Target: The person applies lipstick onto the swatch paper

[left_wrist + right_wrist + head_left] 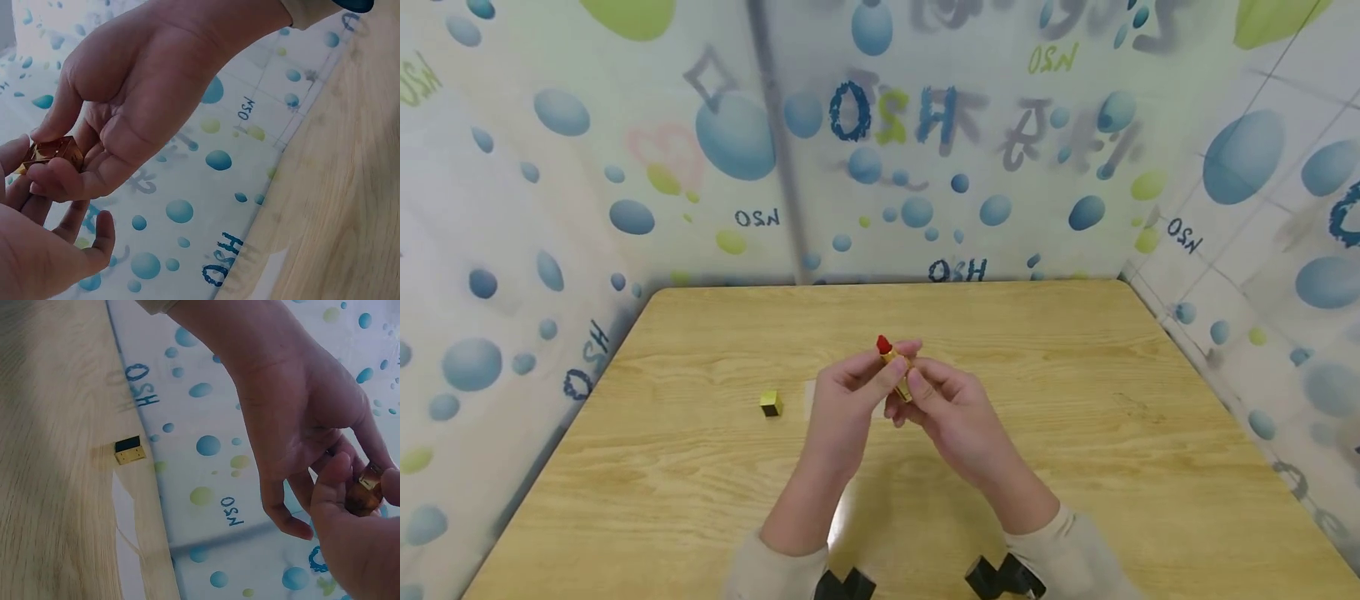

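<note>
A gold lipstick tube (899,383) is held up in front of me with its red lipstick bullet (883,343) sticking out at the top, tilted to the left. My left hand (848,404) pinches the tube between thumb and fingers. From the other side, my right hand (958,417) grips its lower part, thumb against the gold case. In the left wrist view the square gold base (59,152) shows between the fingers of both hands. Left of the hands, a small gold cap (771,403) with a dark face lies on the table (685,467).
A white paper strip (127,534) lies on the wood near the cap, partly behind my left hand in the head view. Patterned wall sheets (917,208) with blue drops enclose the table at the back and sides. Black wrist devices (1003,577) show at the bottom.
</note>
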Demonstrator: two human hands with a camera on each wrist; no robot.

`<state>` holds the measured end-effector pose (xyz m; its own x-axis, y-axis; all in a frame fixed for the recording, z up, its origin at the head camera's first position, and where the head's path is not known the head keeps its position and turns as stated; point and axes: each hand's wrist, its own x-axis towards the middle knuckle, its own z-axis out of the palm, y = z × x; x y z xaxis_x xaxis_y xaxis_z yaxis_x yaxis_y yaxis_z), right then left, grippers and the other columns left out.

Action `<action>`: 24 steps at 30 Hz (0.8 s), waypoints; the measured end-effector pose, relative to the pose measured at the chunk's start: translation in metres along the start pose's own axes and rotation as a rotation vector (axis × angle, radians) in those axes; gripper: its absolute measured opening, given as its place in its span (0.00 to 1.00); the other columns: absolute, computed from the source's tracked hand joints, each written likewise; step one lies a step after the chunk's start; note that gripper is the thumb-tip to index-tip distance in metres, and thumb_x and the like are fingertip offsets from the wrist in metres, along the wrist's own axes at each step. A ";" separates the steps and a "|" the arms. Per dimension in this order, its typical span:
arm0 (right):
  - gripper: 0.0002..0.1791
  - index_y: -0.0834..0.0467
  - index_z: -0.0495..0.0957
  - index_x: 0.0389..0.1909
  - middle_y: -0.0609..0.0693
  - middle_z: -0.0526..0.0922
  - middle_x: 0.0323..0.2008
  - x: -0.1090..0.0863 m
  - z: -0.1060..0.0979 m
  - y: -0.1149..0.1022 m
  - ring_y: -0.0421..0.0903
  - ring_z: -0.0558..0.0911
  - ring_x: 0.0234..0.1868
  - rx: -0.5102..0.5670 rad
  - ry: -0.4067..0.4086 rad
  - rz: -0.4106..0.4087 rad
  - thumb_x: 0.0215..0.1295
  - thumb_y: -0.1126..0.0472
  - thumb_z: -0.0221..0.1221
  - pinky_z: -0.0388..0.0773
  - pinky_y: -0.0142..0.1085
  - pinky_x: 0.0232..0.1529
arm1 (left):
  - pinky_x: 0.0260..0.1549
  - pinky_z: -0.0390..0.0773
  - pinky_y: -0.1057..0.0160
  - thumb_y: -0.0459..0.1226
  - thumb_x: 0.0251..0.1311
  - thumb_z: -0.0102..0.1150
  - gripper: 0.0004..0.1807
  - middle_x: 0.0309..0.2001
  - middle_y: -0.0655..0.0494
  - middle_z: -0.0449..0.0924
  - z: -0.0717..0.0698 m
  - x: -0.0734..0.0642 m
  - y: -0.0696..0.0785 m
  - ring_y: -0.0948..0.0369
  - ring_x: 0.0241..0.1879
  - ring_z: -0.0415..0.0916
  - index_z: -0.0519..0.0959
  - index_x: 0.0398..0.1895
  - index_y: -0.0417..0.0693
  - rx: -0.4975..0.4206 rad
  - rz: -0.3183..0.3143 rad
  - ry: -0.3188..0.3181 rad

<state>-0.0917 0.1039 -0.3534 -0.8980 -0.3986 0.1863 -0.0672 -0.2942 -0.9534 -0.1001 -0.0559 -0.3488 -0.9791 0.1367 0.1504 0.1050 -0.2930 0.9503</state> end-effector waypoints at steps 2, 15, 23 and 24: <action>0.13 0.54 0.83 0.54 0.45 0.82 0.44 0.003 0.000 0.001 0.42 0.81 0.42 0.006 0.016 0.006 0.83 0.54 0.53 0.84 0.31 0.47 | 0.42 0.80 0.64 0.38 0.73 0.66 0.15 0.59 0.44 0.89 0.001 0.004 -0.002 0.56 0.56 0.81 0.88 0.55 0.35 0.007 -0.001 0.018; 0.15 0.51 0.86 0.49 0.47 0.75 0.43 0.010 -0.008 0.004 0.42 0.76 0.36 0.076 -0.015 0.079 0.84 0.51 0.51 0.78 0.29 0.41 | 0.48 0.81 0.65 0.34 0.77 0.59 0.13 0.53 0.61 0.92 -0.006 0.012 -0.011 0.55 0.63 0.81 0.93 0.42 0.54 -0.128 -0.041 -0.083; 0.14 0.49 0.86 0.50 0.44 0.79 0.44 0.014 -0.014 0.006 0.42 0.78 0.39 0.069 -0.017 0.081 0.84 0.52 0.51 0.81 0.30 0.43 | 0.55 0.79 0.62 0.38 0.77 0.61 0.19 0.62 0.47 0.87 -0.005 0.015 -0.014 0.56 0.65 0.79 0.84 0.59 0.31 -0.001 -0.021 -0.069; 0.14 0.49 0.86 0.50 0.45 0.79 0.44 0.015 -0.016 0.006 0.42 0.78 0.40 0.068 -0.025 0.082 0.85 0.53 0.51 0.82 0.29 0.44 | 0.57 0.79 0.61 0.38 0.77 0.61 0.19 0.64 0.45 0.86 -0.005 0.016 -0.014 0.56 0.65 0.79 0.84 0.60 0.32 0.011 -0.022 -0.070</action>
<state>-0.1121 0.1098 -0.3598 -0.8882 -0.4449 0.1147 0.0368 -0.3176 -0.9475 -0.1181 -0.0544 -0.3614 -0.9667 0.2088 0.1481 0.0863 -0.2792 0.9564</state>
